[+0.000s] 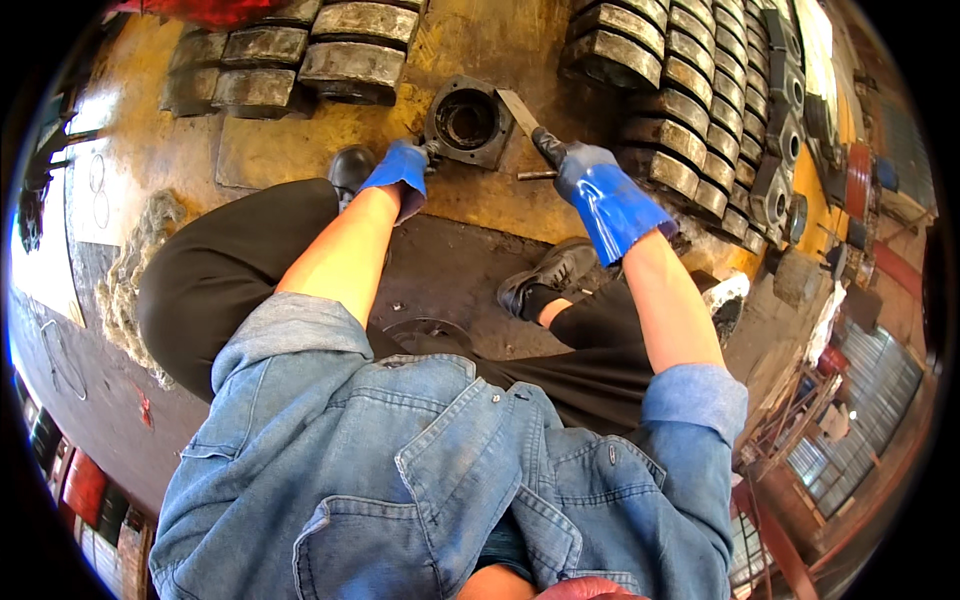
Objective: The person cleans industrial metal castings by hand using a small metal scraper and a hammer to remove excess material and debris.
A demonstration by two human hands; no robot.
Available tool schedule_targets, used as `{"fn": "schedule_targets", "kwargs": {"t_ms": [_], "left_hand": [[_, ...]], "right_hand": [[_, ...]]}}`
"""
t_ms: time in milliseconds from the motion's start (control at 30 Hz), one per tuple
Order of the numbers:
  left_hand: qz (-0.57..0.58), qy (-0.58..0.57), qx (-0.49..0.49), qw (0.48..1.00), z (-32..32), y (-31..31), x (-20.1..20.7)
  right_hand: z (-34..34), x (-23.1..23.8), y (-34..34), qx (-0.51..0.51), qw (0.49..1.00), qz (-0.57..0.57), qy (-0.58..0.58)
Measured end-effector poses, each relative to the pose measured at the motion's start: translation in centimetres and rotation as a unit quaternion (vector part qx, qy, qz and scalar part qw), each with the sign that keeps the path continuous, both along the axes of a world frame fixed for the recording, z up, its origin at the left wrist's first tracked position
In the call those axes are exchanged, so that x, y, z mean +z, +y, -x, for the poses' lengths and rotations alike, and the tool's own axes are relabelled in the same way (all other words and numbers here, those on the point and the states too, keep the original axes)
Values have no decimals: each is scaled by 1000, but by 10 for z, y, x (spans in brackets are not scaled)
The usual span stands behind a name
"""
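A dark, square metal housing (pixel 466 124) with a round bore stands on the yellow-stained work surface in front of me. At its left side is my left hand (pixel 403 165) in a blue rubber glove, fingers closed at the housing's near left edge and partly hidden. My right hand (pixel 592 178), also in a blue glove with a darkened palm side, is wrapped round the black handle of a flat file (pixel 517 113). The file's blade slants up and left, its tip by the housing's upper right corner. A short brown rod (pixel 537 175) lies below the right hand.
Stacked rows of thick curved metal blocks (pixel 660 140) rise at the right, with more blocks (pixel 350 65) at the far left. Grey bored housings (pixel 775 190) line the far right. A tangle of pale fibre (pixel 140 280) lies left of my knee. My shoe (pixel 548 275) rests near the work.
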State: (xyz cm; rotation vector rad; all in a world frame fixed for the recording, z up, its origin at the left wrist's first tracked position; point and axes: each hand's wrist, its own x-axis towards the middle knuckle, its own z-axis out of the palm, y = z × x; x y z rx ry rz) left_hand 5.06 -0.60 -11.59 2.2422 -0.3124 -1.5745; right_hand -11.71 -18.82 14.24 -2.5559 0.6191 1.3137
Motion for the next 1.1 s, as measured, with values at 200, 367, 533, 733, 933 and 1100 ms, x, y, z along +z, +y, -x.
{"fn": "schedule_targets", "kwargs": {"t_ms": [200, 367, 533, 733, 933, 1100], "left_hand": [[12, 24, -47, 999, 5, 11, 5], [39, 113, 210, 970, 17, -10, 46], [111, 288, 286, 907, 28, -8, 2], [18, 421, 380, 823, 42, -20, 68], [35, 437, 537, 720, 53, -10, 52], [86, 483, 531, 691, 70, -18, 40]], "right_hand": [[12, -8, 29, 2, 997, 43, 57], [22, -47, 21, -174, 980, 87, -47], [70, -42, 94, -165, 982, 76, -43], [29, -37, 111, -218, 975, 26, 39], [27, -23, 114, -204, 979, -12, -11], [26, -6, 138, -273, 960, 38, -49]]}}
